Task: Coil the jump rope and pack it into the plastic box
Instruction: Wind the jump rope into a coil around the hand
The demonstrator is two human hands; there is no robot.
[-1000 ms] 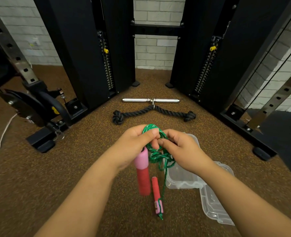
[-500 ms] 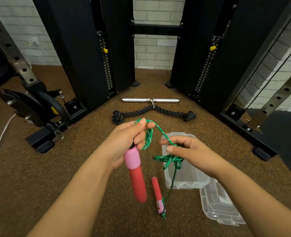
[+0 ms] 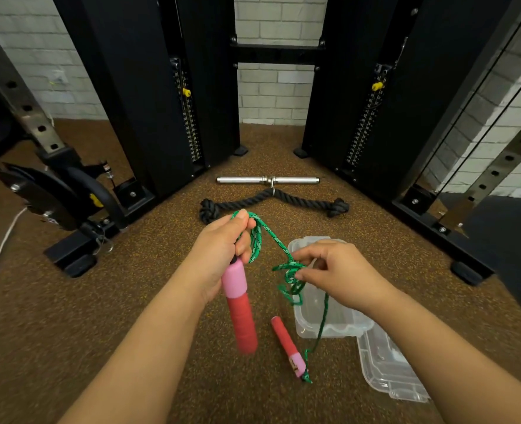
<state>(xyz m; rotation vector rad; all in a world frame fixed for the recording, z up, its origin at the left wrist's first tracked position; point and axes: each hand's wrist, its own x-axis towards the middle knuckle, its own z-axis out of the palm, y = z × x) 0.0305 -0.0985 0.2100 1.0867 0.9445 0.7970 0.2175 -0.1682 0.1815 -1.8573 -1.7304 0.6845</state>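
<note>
Lying beyond the hands: one steel bar [image 3: 267, 180] and one black rope attachment [image 3: 274, 202]. Gripping one jump rope handle [image 3: 240, 306] and green rope [image 3: 257, 237] loops in the left hand [image 3: 222, 255]; pinching rope with the right hand [image 3: 334, 272] over one plastic box [image 3: 329, 327]. Resting on the floor: a second handle [image 3: 287, 347], one lid [image 3: 389, 367].
</note>
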